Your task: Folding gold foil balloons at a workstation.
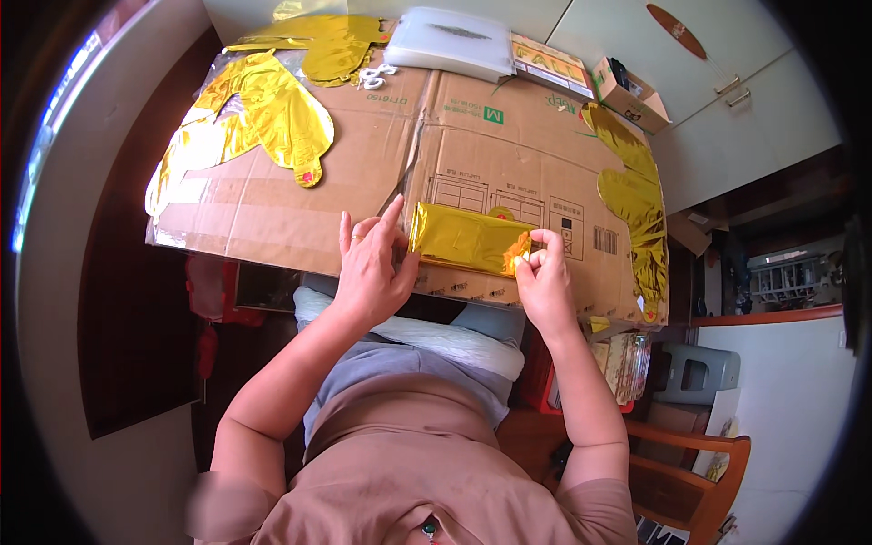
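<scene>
A gold foil balloon (468, 238), folded into a flat strip, lies along the near edge of the cardboard-covered table in front of me. My right hand (545, 277) pinches its right end between thumb and fingers, where an orange-patterned patch shows. At the strip's left end is my left hand (374, 263), fingers apart and the index stretched forward. Its thumb is beside the foil edge; whether it presses on the foil I cannot tell. A small rounded tab with a red mark (500, 213) sticks out behind the strip.
Flat gold foil balloons lie at the left (272, 109), far left (341, 50) and right edge (631, 195). Along the back stand a translucent plastic case (451, 45), a printed box (549, 65) and a small open carton (631, 95). White string (375, 76) lies near them. A wooden chair (690, 472) is at lower right.
</scene>
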Available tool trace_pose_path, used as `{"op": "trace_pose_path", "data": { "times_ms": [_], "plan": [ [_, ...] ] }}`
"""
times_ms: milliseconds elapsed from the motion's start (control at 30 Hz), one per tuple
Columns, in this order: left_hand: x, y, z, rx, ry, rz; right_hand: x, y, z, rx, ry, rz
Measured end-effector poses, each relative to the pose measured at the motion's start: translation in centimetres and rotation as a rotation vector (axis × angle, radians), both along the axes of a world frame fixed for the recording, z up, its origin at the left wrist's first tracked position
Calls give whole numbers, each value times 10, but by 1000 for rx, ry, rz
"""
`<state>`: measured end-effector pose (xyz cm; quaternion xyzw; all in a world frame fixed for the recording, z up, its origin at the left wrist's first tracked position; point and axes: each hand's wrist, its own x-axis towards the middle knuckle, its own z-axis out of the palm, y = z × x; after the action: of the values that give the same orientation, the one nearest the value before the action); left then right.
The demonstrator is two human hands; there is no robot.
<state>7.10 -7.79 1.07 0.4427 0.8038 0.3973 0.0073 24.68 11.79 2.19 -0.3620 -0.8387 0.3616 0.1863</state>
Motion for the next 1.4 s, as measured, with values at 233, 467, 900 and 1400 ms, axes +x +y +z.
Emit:
{"op": "trace_pose_path", "data": {
  "times_ms": [233, 467, 900, 1400],
  "plan": [
    [7, -1, -2, -14, 19, 41, 1, -1, -10, 88, 44, 1],
    [8, -2, -6, 4, -13, 43, 5, 0, -21, 121, 139, 32],
    [2, 4, 4, 56, -124, 11, 23, 11, -22, -179, 355, 145],
    [-7, -3, 11, 204, -321, -224, 35, 18, -12, -109, 348, 288]
  ]
}}
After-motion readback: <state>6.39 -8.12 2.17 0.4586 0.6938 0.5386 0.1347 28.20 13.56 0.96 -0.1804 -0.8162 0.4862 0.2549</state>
